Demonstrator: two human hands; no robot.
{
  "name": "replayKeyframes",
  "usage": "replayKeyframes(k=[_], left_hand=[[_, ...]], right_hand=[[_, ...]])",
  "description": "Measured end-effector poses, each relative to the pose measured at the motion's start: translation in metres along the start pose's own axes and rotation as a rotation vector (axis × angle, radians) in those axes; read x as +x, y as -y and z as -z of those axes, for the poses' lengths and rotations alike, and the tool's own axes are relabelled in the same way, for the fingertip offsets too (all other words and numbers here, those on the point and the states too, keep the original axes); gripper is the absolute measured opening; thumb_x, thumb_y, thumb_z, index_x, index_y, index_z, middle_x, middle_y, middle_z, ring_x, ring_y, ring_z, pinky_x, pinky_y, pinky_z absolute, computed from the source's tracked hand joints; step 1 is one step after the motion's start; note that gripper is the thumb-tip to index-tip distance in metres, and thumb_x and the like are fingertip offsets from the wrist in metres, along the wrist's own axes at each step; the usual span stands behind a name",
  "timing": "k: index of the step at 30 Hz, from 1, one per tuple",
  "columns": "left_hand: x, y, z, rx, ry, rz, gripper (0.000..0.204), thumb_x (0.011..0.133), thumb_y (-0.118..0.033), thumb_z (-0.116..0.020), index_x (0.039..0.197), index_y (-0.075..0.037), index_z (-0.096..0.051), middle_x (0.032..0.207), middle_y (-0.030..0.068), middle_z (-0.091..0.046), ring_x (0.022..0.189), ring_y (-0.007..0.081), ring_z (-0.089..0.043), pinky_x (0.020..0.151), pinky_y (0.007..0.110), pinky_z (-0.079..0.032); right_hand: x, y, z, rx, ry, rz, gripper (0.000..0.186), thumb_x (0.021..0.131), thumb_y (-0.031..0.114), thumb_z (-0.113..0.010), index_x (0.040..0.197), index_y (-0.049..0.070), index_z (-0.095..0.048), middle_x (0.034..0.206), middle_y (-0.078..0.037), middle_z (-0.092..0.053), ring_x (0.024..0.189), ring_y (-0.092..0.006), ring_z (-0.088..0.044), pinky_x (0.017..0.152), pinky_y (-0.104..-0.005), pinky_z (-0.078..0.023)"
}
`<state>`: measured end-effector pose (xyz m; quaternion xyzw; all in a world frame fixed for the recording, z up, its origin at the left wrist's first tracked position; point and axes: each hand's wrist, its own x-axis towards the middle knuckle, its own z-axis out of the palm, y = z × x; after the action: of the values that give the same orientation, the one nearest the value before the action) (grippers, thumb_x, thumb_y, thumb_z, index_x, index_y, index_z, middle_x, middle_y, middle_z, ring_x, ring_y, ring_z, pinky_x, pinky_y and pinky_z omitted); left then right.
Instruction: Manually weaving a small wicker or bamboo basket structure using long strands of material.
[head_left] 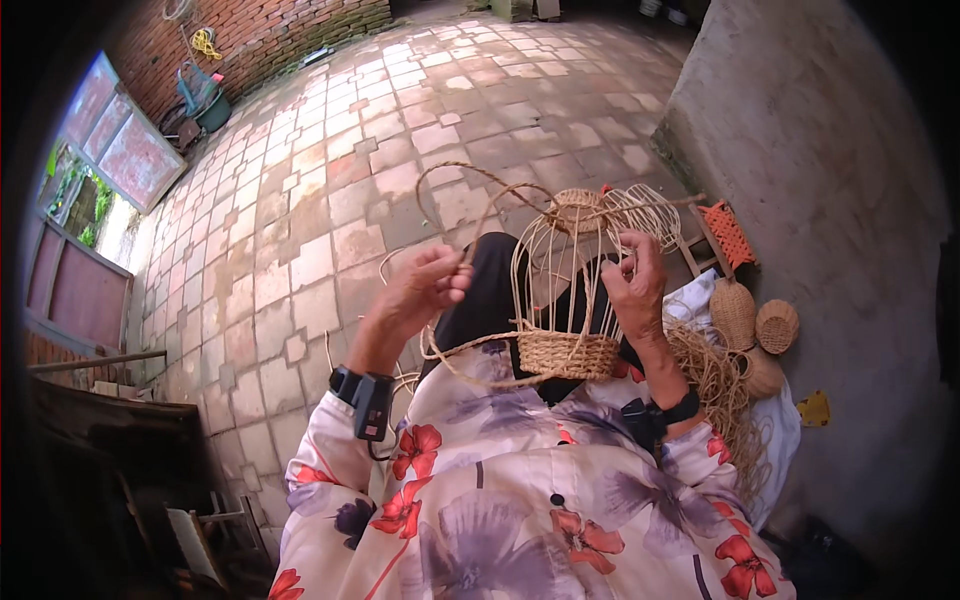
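An unfinished wicker basket (568, 354) rests over my lap, with a tightly woven lower band, bare upright stakes and a small woven ring (578, 208) at its far end. My left hand (432, 277) is closed, pinching a twisted straw cord (488, 205) to the left of the stakes. The cord loops up and across the ring toward the right. At the basket's right side my right hand (637, 285) has its fingers curled in against the stakes; its exact grip is partly hidden. A loose strand (470, 378) curves out left from the woven band.
On the right, a heap of loose straw strands (705, 385) and several small woven pieces (734, 312) lie on white cloth (785, 430) beside a grey wall (830, 200). A stool with orange webbing (727, 234) stands farther off. Paving tiles (290, 240) spread out ahead and left.
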<state>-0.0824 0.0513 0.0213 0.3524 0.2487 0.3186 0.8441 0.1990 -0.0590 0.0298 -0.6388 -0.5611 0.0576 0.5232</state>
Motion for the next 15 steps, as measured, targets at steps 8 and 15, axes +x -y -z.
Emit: replayKeyframes(k=[8, 15], left_hand=[[0.021, 0.04, -0.081, 1.368, -0.043, -0.518, 0.015, 0.087, -0.016, -0.067, 0.093, -0.006, -0.058, 0.077, 0.0057, -0.063, 0.07, 0.016, -0.064, 0.059, 0.033, -0.049], [0.028, 0.053, -0.063, 0.815, -0.017, -0.318, 0.018, 0.088, -0.013, -0.065, 0.102, -0.008, -0.056, 0.075, -0.0005, -0.057, 0.063, 0.0107, -0.057, 0.056, 0.025, -0.046]], right_hand=[[-0.007, -0.013, 0.002, 0.071, 0.0, -0.054, 0.031, 0.075, 0.002, -0.058, 0.105, -0.002, -0.05, 0.103, -0.013, -0.054, 0.062, -0.0194, -0.054, 0.061, -0.032, -0.047], [-0.011, -0.019, -0.002, 0.049, -0.005, -0.075, 0.029, 0.076, 0.001, -0.055, 0.105, -0.002, -0.05, 0.102, -0.013, -0.054, 0.06, -0.0196, -0.053, 0.059, -0.0329, -0.047]])
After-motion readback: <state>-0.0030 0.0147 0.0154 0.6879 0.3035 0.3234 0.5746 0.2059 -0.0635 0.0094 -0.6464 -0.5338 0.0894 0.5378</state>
